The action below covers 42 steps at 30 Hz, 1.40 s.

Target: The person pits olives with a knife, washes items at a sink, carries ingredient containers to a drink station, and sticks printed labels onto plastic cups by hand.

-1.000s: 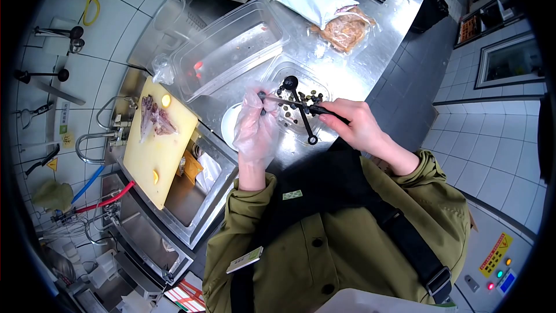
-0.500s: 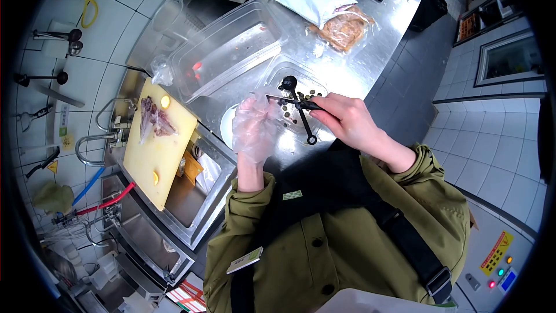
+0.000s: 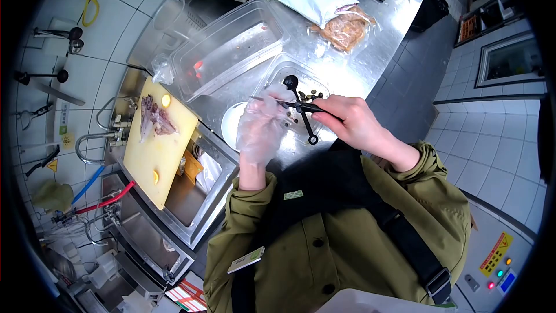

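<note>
On the steel worktop point(image 3: 362, 69), a large clear tub point(image 3: 223, 52) is placed beside a small clear tub point(image 3: 279, 71). The knife point(image 3: 317, 108) is gripped by its black handle in the bare right hand point(image 3: 356, 122), fingers closed around it, above the small tub. Its blade is held at the left hand point(image 3: 260, 124), gloved in clear plastic; whether anything is pinched by those curled fingers cannot be told. Below, a black spoon point(image 3: 306, 123) and small dark pieces point(image 3: 313, 94) are seen.
</note>
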Motion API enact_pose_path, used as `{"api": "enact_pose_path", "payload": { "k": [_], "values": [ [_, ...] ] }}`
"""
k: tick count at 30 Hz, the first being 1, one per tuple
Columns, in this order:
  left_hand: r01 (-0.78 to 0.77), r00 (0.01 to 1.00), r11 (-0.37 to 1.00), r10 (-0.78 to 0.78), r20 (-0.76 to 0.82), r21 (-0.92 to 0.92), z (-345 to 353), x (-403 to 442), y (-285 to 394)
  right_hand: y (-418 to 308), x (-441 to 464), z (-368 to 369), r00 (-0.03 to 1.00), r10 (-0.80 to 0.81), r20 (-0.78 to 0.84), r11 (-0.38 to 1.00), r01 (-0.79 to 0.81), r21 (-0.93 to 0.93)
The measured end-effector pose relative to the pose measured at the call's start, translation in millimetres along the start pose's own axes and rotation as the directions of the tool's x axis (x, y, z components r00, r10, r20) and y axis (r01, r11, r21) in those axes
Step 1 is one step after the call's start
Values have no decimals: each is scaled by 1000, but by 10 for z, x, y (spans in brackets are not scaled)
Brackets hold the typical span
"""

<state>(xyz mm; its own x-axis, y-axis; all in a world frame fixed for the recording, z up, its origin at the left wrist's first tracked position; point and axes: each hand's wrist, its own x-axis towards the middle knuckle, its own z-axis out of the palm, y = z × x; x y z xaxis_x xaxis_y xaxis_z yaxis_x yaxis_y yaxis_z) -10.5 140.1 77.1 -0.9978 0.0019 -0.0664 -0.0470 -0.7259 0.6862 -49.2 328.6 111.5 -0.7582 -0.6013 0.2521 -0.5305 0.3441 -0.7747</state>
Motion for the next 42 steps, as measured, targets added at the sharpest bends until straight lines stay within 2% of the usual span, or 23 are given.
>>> {"api": "enact_pose_path", "payload": {
  "k": [3,6,9,10,11,13,16,17,19,20,21,24,27,28,30,32,33,34,37,40,41,42],
  "values": [
    [100,995,992,-98,-36,71,-25,8,-17,18,30,-24,999,-36,2,999,36,-37],
    [-117,991,993,116,-64,-19,1,5,-34,2,33,-112,999,-26,-22,994,24,-109],
    [-79,981,992,60,-187,-96,24,34,4,40,3,-94,997,-42,-71,985,29,-170],
    [-136,963,976,171,-209,172,43,27,-14,24,-6,-66,996,-39,-82,983,24,-180],
    [-176,938,886,283,-200,429,74,15,-49,17,-8,-45,995,-37,-94,982,19,-190],
    [-223,904,676,414,-111,702,65,12,-81,32,-8,-9,992,-62,-113,973,35,-230],
    [-287,897,564,443,11,774,-11,10,-97,32,-6,0,989,-103,-106,959,70,-275],
    [-296,904,571,427,30,766,-24,9,-86,31,-5,-2,988,-115,-99,954,82,-288],
    [-250,947,811,319,-42,528,-16,15,-60,24,-11,10,983,-152,-103,929,106,-355],
    [-170,975,955,199,-101,242,15,17,-34,20,-12,18,980,-170,-104,914,118,-387],
    [-72,991,995,63,-118,-72,35,15,-22,15,-12,32,979,-176,-104,903,119,-412],
    [-156,977,968,180,-112,196,-44,-15,-236,11,2,117,973,-202,-115,861,120,-494],
    [-22,980,987,-11,-198,-161,-27,-20,-199,97,24,259,969,-204,-141,860,109,-498],
    [-3,986,1000,4,-168,5,-15,-11,-171,134,23,306,967,-207,-150,861,107,-497],
    [18,994,942,19,-106,337,-7,5,-109,225,43,336,975,-167,-144,884,83,-460],
    [16,964,999,-23,-264,-28,49,7,-132,299,58,351,980,-105,-166,927,37,-372],
    [-9,942,978,-62,-330,-211,62,21,-142,346,61,341,979,-83,-185,946,19,-325],
    [55,954,957,-133,-267,-283,-86,27,-132,395,57,325,978,-60,-202,961,2,-276],
    [78,959,921,-175,-225,-381,-136,-5,-59,420,40,258,986,43,-162,988,-67,-141],
    [101,946,968,-165,-280,-228,-285,44,-144,426,20,215,987,75,-143,992,-89,-89],
    [71,965,964,-1,-263,256,-305,27,-163,418,11,204,987,77,-139,994,-88,-69],
    [17,976,734,136,-172,679,-243,4,-150,408,1,194,988,79,-134,995,-87,-49]
  ]
}}
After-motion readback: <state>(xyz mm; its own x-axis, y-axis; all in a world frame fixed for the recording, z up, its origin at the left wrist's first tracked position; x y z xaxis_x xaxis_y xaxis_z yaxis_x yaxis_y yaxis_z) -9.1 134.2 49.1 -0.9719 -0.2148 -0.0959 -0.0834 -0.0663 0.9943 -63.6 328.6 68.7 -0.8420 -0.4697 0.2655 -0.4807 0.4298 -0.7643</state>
